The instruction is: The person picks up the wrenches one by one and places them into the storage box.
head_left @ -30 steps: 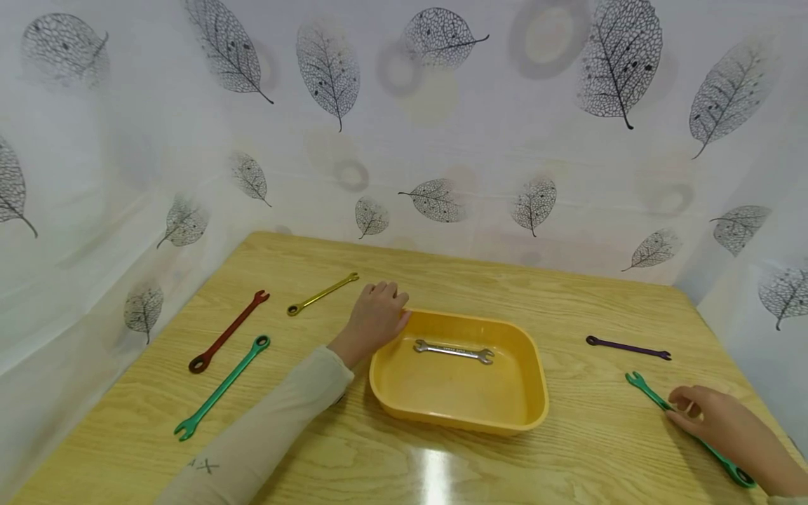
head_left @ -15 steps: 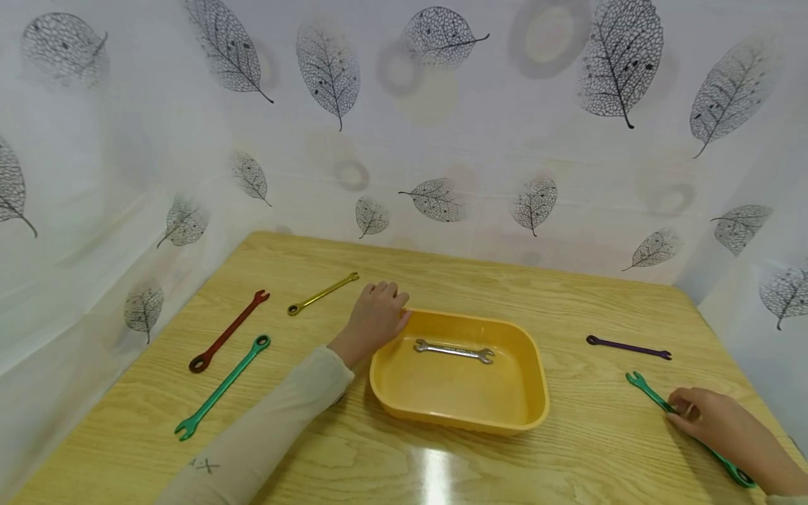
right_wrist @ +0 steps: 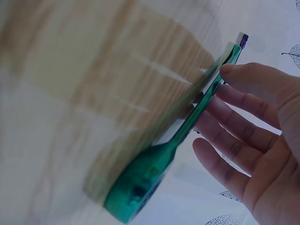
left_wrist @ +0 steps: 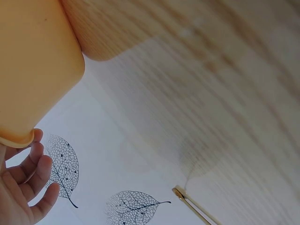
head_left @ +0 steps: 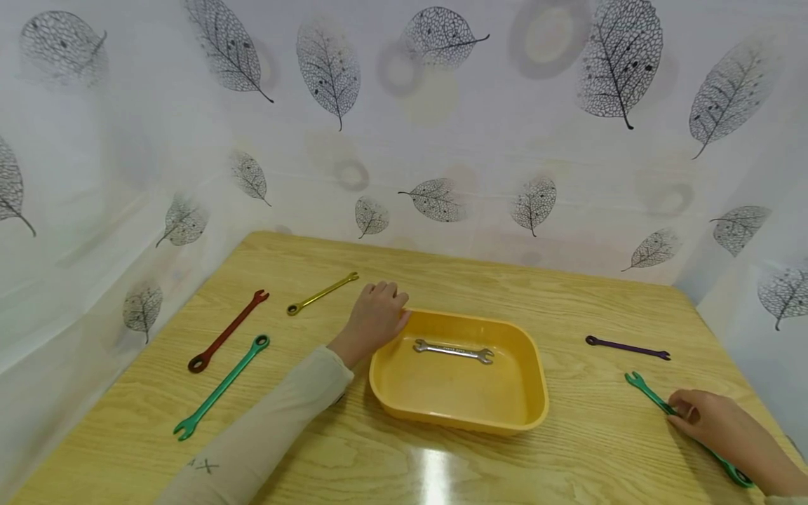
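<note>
At the right of the wooden tabletop, the right hand pinches the shaft of the held green wrench between thumb and forefinger, the remaining fingers slightly spread. The hand hides part of the shaft; whether the wrench lies flat is hard to tell. Farther off lies a purple wrench, only its tip discernible in the right wrist view.

At centre, a yellow tray contains a silver wrench, its stamped lettering illegible. The left hand grips the tray's far left corner, fingers curled over the rim; the left wrist view crops both tray and hand.

To the left lie a gold wrench on the far side, a red wrench, and, nearest, a second green wrench. A small dark object, mostly covered by the left sleeve, cannot be identified. The near frame edge cuts off the sleeve.
</note>
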